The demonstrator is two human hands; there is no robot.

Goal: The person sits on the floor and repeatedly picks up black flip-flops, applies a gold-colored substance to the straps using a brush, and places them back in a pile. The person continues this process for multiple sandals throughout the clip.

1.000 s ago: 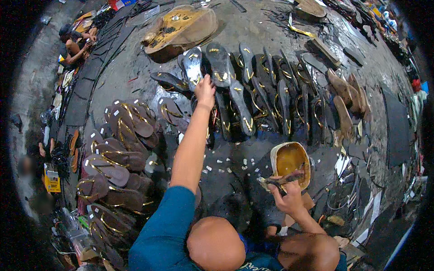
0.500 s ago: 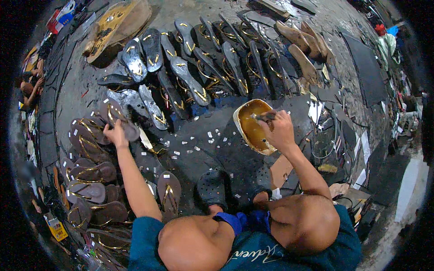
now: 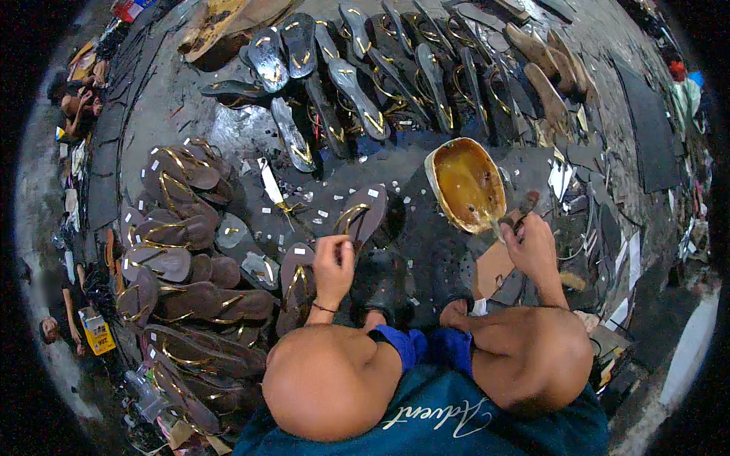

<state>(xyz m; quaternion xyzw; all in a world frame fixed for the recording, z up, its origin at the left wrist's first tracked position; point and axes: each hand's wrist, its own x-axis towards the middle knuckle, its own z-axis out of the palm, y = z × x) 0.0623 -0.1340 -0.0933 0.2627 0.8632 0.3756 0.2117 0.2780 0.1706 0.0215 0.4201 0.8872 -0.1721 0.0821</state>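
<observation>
My left hand [image 3: 333, 266], fingers curled, is closed on the near end of a brown flip-flop [image 3: 366, 209] with a gold strap and a small white sticker. Beside its wrist lies another brown flip-flop [image 3: 295, 285]. My right hand [image 3: 534, 247] pinches a brush [image 3: 530, 201] with a dark brown end, and its pale tip touches the near right rim of the tub. That pale tub [image 3: 430, 182] holds amber, glue-like liquid and stands on the floor beyond my right foot.
A pile of brown flip-flops [image 3: 182, 228] with gold straps lies to the left. Dark sandals [image 3: 353, 91], some shiny, fill the far side beside wooden foot shapes [image 3: 547, 95]. A white-bladed knife [image 3: 270, 182] and white scraps lie between. My dark clogs [image 3: 378, 281] are close in front.
My left hand has come from the pile on the left toward my feet with a brown flip-flop. My right hand has drawn the brush from inside the tub to its near right rim.
</observation>
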